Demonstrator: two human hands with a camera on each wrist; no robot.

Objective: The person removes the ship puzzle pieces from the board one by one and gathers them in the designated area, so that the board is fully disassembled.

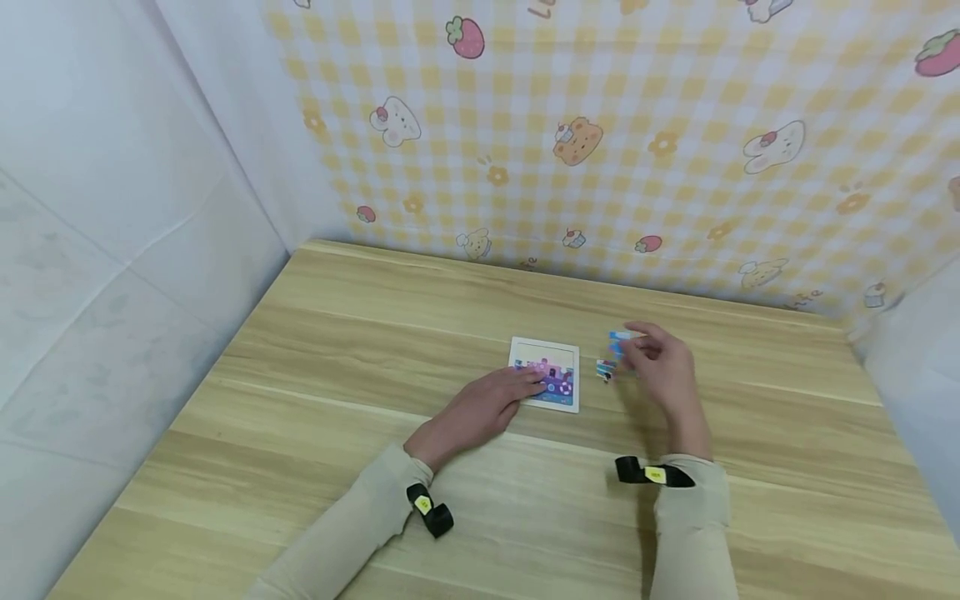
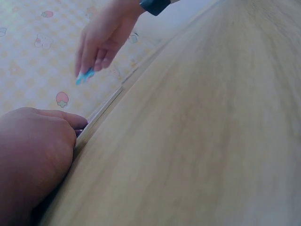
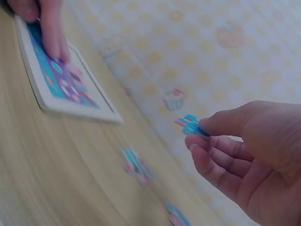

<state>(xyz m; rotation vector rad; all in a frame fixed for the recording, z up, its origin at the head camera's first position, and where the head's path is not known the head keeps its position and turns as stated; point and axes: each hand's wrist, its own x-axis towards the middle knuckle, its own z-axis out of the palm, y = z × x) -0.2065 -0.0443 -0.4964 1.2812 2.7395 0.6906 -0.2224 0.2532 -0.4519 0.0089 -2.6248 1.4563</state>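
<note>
A small jigsaw puzzle in a white frame [image 1: 544,342] lies on the table, its lower part filled with a pink and purple ship picture over blue. My left hand [image 1: 480,408] rests on it with outstretched fingers over the left side, covering part of the picture. To the right of the frame my right hand [image 1: 666,371] pinches a blue puzzle piece [image 3: 192,126] between thumb and fingertips, raised above the table. Just below that hand, another puzzle piece [image 1: 605,370] with striped colours lies on the wood.
A further blue and pink piece [image 3: 178,216] lies on the table at the bottom of the right wrist view. The wood-grain table [image 1: 337,333] meets a yellow checked curtain [image 1: 525,167] at the back. White walls [image 1: 112,250] stand at the sides.
</note>
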